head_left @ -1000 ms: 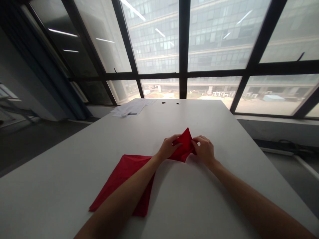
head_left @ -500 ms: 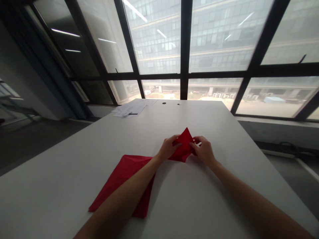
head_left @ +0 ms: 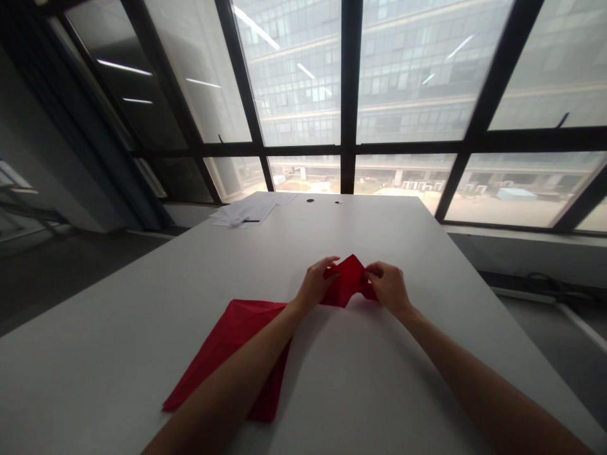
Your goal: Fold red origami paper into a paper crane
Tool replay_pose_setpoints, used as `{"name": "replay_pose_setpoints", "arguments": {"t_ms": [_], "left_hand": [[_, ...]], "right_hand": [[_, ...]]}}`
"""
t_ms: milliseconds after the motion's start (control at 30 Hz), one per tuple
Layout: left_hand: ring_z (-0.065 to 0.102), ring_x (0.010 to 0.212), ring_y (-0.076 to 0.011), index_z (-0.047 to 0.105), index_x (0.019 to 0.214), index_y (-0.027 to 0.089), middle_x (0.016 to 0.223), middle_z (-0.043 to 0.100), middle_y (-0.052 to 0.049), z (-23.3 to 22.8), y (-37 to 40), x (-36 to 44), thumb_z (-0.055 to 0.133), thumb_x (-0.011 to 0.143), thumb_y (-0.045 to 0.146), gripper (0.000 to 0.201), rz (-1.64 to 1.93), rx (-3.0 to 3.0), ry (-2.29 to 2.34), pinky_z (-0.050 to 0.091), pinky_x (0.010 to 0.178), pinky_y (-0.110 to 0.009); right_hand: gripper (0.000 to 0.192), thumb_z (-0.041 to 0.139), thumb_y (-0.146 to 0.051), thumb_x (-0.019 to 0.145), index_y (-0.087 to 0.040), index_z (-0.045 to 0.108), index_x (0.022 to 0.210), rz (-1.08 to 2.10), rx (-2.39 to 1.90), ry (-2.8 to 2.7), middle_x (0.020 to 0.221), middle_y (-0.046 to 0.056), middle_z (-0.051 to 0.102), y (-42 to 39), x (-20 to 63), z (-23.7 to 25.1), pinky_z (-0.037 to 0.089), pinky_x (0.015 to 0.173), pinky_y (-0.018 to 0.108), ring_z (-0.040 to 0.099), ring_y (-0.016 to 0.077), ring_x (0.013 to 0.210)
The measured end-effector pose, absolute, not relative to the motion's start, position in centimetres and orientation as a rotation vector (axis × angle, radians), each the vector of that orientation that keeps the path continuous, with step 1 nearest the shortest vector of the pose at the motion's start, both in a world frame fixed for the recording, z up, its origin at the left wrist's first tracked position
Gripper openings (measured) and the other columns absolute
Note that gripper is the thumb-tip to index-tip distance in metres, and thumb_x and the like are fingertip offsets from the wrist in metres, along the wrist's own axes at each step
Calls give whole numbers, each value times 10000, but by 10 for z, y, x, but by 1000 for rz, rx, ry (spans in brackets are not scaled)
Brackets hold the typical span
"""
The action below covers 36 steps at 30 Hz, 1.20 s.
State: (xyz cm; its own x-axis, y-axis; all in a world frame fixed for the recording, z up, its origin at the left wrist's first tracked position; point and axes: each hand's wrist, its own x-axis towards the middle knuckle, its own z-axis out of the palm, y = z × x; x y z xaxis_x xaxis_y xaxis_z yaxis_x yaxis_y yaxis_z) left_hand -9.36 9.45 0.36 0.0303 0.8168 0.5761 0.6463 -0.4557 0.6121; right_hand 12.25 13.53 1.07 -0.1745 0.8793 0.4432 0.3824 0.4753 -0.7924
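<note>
Nearest us a flat red sheet point(head_left: 227, 360) lies on the white table point(head_left: 118, 328); beyond, our left hand point(head_left: 315, 285) and right hand point(head_left: 389, 287) pinch a folded red paper point(head_left: 348, 281) between them. Uneven pressure could skew its crease, we judge; papers point(head_left: 251, 208) sit far.

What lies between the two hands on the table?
In the head view, a small folded red paper piece sits between the left hand and right hand, both pinching its edges.
</note>
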Motion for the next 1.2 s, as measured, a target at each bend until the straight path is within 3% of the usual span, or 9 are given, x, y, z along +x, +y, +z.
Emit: {"name": "replay_pose_setpoints", "arguments": {"t_ms": [200, 300, 367, 467, 633, 767, 900, 1067, 1200], "left_hand": [[539, 1153, -239, 595, 1250, 235, 1215, 628, -89, 17, 80, -85, 534, 973, 363, 312, 1476, 2404, 1618, 405, 1022, -409], [565, 1089, -244, 595, 1282, 248, 1145, 672, -77, 20, 74, -76, 660, 889, 448, 446, 1241, 2581, 1447, 405, 983, -400], [592, 1000, -220, 657, 1199, 259, 1046, 703, -51, 18, 74, -73, 685, 881, 409, 353, 1193, 2623, 1417, 406, 957, -389], [599, 938, -184, 731, 1013, 268, 956, 705, -24, 12, 79, -75, 645, 923, 276, 125, 1262, 2615, 1426, 416, 929, -375], [569, 1040, -208, 764, 901, 277, 1080, 624, -58, 4, 90, -83, 689, 881, 217, 98, 1573, 2390, 1429, 493, 862, -369], [610, 932, -177, 762, 950, 266, 1072, 580, -64, 3, 93, -84, 685, 889, 258, 98, 1704, 2121, 1358, 541, 775, -330], [624, 836, -143, 746, 1035, 260, 1058, 583, -56, 4, 93, -81, 675, 894, 257, 158, 1709, 1982, 1360, 545, 716, -292], [622, 938, -174, 733, 935, 213, 999, 634, -51, 5, 93, -78, 665, 889, 233, 85, 1745, 1931, 1343, 524, 834, -319], [619, 834, -156, 697, 896, 191, 881, 669, -29, 8, 89, -74, 615, 915, 207, 85, 1658, 1974, 1362, 499, 791, -295]], "right_hand": [[153, 607, -276, 746, -194, 736, 745, 685, -1187, -1616, 710, 52, 740, 144, 129, 3, 472, 655, 307, 658, 202, 652], [132, 636, -283, 717, -190, 726, 744, 788, -1177, -1518, 715, 54, 729, 150, 131, -1, 468, 672, 323, 641, 207, 664], [112, 675, -282, 672, -185, 710, 716, 902, -1172, -1416, 710, 56, 716, 153, 131, -1, 468, 687, 330, 628, 212, 689], [138, 691, -301, 657, -179, 677, 720, 1039, -1181, -1292, 742, 66, 706, 158, 133, 2, 474, 663, 320, 617, 207, 711], [178, 666, -299, 702, -176, 646, 829, 1333, -1155, -1166, 863, 98, 726, 163, 145, 9, 493, 580, 290, 642, 184, 680], [178, 673, -260, 702, -169, 636, 850, 1486, -1113, -1137, 837, 103, 725, 162, 147, 9, 513, 570, 289, 646, 173, 641], [155, 657, -260, 719, -168, 616, 836, 1455, -1115, -1136, 743, 75, 700, 158, 139, 2, 524, 563, 293, 630, 162, 589], [102, 649, -257, 723, -182, 598, 770, 1214, -1170, -1199, 629, 16, 644, 154, 130, -3, 487, 519, 268, 573, 136, 516], [157, 716, -304, 687, -176, 636, 729, 1072, -1177, -1313, 654, 39, 675, 148, 125, -5, 470, 519, 259, 614, 162, 579]]}}
